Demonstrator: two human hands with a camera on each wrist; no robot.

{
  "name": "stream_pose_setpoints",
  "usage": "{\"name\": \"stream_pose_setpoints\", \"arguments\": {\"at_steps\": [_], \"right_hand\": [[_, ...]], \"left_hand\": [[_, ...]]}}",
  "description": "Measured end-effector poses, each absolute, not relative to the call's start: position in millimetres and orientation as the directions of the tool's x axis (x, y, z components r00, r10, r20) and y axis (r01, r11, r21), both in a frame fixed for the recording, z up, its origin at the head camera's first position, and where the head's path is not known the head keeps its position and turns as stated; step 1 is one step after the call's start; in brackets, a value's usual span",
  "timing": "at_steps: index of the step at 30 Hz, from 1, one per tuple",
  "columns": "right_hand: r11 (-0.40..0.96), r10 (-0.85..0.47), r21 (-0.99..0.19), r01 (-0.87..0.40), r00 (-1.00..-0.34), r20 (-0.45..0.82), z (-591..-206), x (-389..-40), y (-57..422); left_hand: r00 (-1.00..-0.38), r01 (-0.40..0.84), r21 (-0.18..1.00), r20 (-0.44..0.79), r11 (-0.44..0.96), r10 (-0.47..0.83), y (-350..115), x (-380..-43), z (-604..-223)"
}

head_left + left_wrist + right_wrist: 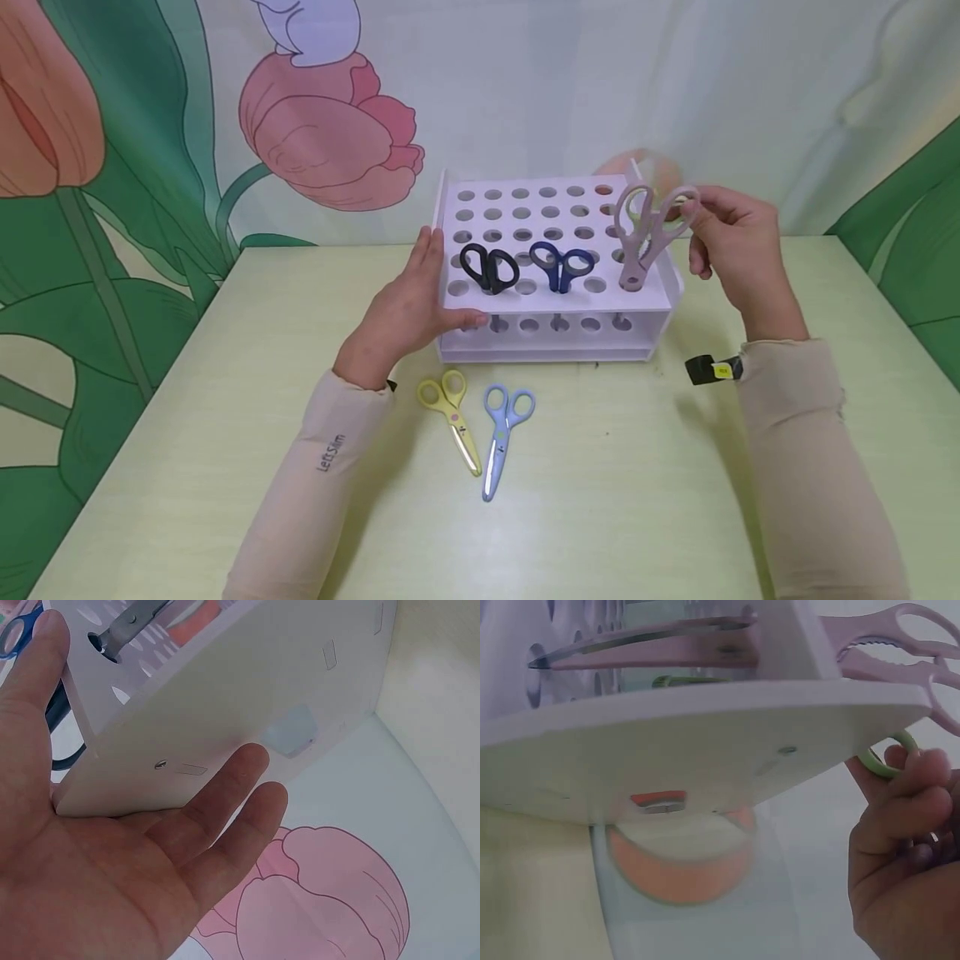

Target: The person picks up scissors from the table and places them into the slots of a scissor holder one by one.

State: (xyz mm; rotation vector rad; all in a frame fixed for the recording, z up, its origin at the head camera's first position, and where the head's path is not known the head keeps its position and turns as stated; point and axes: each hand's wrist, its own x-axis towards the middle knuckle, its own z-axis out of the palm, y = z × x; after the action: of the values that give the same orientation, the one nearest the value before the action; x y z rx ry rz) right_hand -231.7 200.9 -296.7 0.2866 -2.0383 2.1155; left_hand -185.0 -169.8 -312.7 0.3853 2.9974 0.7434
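A white rack (525, 302) with rows of round holes stands on the table. My left hand (405, 304) rests against its left end, thumb along the front edge and fingers straight along the side wall. At the rack's right end my right hand (735, 237) pinches a green scissors handle (880, 766), partly hidden behind dusty pink scissors (642, 250). These pink scissors stand in a front-row hole, blades down, their handle overlapping my fingertips in the head view. Black scissors (491, 279) and dark blue scissors (557, 271) also stand in the front row.
On the table before the rack lie yellow scissors (452, 408) and light blue scissors (499, 433), handles toward the rack. A curtain (525, 100) printed with flowers hangs behind the table (600, 500).
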Motion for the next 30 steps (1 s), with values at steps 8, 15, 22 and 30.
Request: {"name": "stream_pose_setpoints", "arguments": {"at_steps": [8, 15, 22, 30], "right_hand": [[0.136, -0.035, -0.962, -0.236, -0.972, 0.234, -306.2, -236.0, 200.5], [0.245, -0.031, -0.947, -0.206, -0.978, 0.205, -309.8, -237.1, 200.1], [0.316, -0.027, -0.928, -0.198, -0.979, 0.2, -310.7, -237.2, 197.9], [0.266, -0.009, -0.94, -0.214, -0.976, 0.219, -309.7, -236.3, 196.2]], "left_hand": [[-0.967, 0.237, 0.468, 0.031, 0.851, 0.252, -168.2, -184.6, -310.6], [-0.967, 0.237, 0.469, 0.026, 0.851, 0.255, -167.8, -184.7, -309.5], [-0.968, 0.23, 0.472, 0.021, 0.851, 0.25, -168.7, -184.5, -309.8], [-0.971, 0.214, 0.482, 0.012, 0.85, 0.238, -168.9, -184.5, -310.2]]}}
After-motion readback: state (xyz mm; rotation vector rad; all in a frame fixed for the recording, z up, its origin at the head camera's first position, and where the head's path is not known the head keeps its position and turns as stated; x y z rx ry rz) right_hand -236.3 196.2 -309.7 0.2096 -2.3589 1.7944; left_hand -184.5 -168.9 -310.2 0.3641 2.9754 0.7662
